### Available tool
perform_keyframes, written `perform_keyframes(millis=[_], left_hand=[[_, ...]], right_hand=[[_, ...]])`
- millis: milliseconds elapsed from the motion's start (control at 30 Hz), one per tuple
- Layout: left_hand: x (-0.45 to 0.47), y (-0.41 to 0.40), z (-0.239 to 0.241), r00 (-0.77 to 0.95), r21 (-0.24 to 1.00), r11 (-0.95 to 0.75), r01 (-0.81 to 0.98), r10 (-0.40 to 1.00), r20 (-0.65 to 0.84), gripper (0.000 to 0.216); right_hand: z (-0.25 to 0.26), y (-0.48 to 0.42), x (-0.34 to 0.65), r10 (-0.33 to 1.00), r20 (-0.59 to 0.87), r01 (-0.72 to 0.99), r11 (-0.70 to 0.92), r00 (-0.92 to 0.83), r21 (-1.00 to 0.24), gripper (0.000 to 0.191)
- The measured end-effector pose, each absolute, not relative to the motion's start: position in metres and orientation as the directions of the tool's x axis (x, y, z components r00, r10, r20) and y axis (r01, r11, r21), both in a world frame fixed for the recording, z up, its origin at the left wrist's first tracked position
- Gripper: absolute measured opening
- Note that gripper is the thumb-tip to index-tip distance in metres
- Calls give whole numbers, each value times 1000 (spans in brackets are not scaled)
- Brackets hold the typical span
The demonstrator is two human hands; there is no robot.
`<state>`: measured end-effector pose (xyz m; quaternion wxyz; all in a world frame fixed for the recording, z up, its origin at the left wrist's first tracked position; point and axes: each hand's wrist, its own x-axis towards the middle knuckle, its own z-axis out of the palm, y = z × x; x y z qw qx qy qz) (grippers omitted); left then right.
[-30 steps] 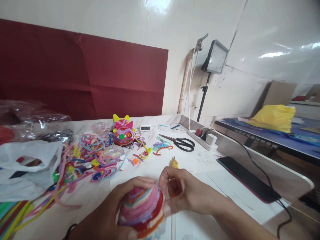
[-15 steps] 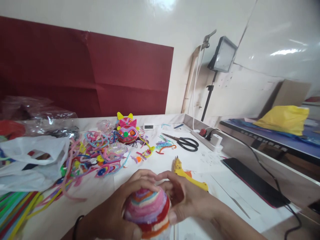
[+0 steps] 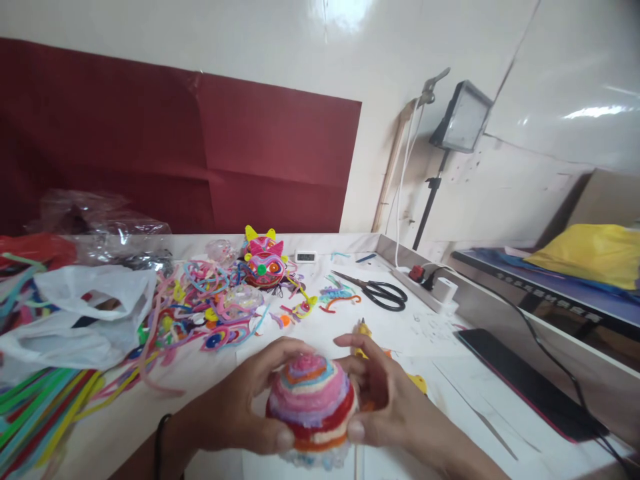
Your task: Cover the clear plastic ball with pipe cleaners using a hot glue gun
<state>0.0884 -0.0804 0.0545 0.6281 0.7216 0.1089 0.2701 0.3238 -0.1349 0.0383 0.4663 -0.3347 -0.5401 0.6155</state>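
A dome-like ball (image 3: 313,400) banded in pink, purple, red, cream, orange and blue fuzzy strips is between my two hands above the table. Its lower end shows clear and bumpy. My left hand (image 3: 235,400) grips its left side, thumb low in front and fingers behind the top. From the right, my right hand (image 3: 385,400) presses its thumb against the ball, with curved fingers around the far side, the index finger lifted off. Partly hidden behind my right hand lies a yellow glue gun (image 3: 419,383). Scissors with black handles (image 3: 385,295) rest farther back.
Tangled fuzzy stems (image 3: 200,307) and a white plastic bag (image 3: 100,327) cover the left side. Colourful cat-like figures (image 3: 265,263) stand at the back beside a small digital clock (image 3: 305,257). A black phone-like slab (image 3: 530,387) and power strip (image 3: 435,293) lie right.
My fingers have slid back from the ball's top, uncovering its pink tip. The right index finger has lifted away. The whole view has shifted slightly.
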Motion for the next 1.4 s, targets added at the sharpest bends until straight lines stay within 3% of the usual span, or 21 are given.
perform_keyframes(millis=[233, 400, 567, 800, 1033, 1100, 1267, 1400], left_hand=[[86, -75, 45, 813, 989, -96, -115, 563, 149, 57], [89, -80, 49, 770, 990, -142, -24, 628, 109, 60], [93, -89, 60, 686, 979, -166, 118, 726, 40, 56], [92, -85, 61, 660, 955, -233, 182, 749, 57, 54], [97, -87, 61, 583, 924, -270, 272, 810, 65, 56], [98, -88, 61, 581, 920, -275, 279, 811, 67, 56], [100, -88, 63, 549, 892, -322, 316, 829, 105, 58], [102, -89, 64, 533, 872, -349, 342, 836, 126, 58]], right_hand=[[49, -133, 324, 978, -11, -60, -24, -210, -998, 84], [55, -130, 318, 987, -39, 0, -39, -157, -999, 81], [60, -128, 310, 986, -87, 47, -81, -141, -996, 89], [68, -126, 300, 990, -102, 211, -81, -94, -974, 90], [59, -129, 311, 981, 58, 216, 98, -184, -971, 71], [57, -132, 314, 981, 108, 288, 151, -161, -946, 66], [58, -148, 316, 951, 283, 554, 302, -122, -776, 44], [57, -154, 314, 820, 528, 640, 530, -220, -556, 25]])
